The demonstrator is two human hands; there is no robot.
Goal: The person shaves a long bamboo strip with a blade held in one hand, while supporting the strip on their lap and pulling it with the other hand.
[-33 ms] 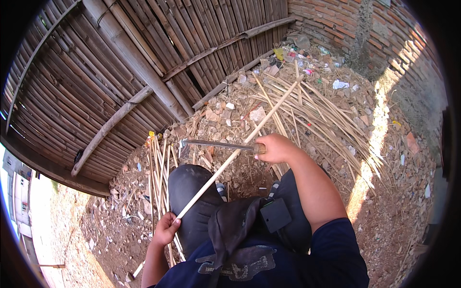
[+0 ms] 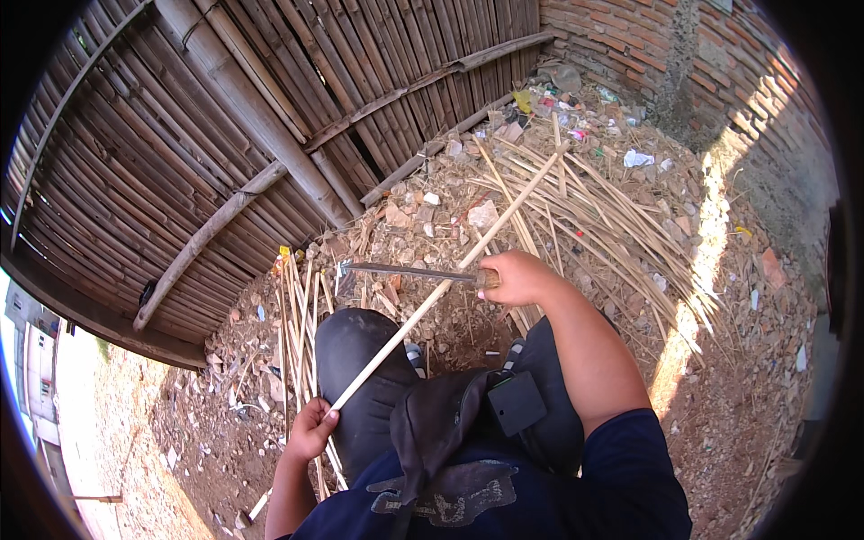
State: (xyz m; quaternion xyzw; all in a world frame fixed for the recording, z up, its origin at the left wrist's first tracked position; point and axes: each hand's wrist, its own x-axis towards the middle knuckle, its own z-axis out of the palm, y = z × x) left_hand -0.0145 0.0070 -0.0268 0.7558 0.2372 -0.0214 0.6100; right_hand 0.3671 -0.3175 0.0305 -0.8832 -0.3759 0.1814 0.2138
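- Gripping the pale stick by its near left end in left hand, slanting it far right over left thigh.
- Grasping knife by its handle in right hand; could skid toward left thigh if overpressed.
- Could twist the pale stick if pinched loosely.

Stones litter the dirt ground; a stick pile lies between 2 and 3 o'clock, more sticks at 8; yellow scrap at 1; white scrap at 2; brick chunk at 3.
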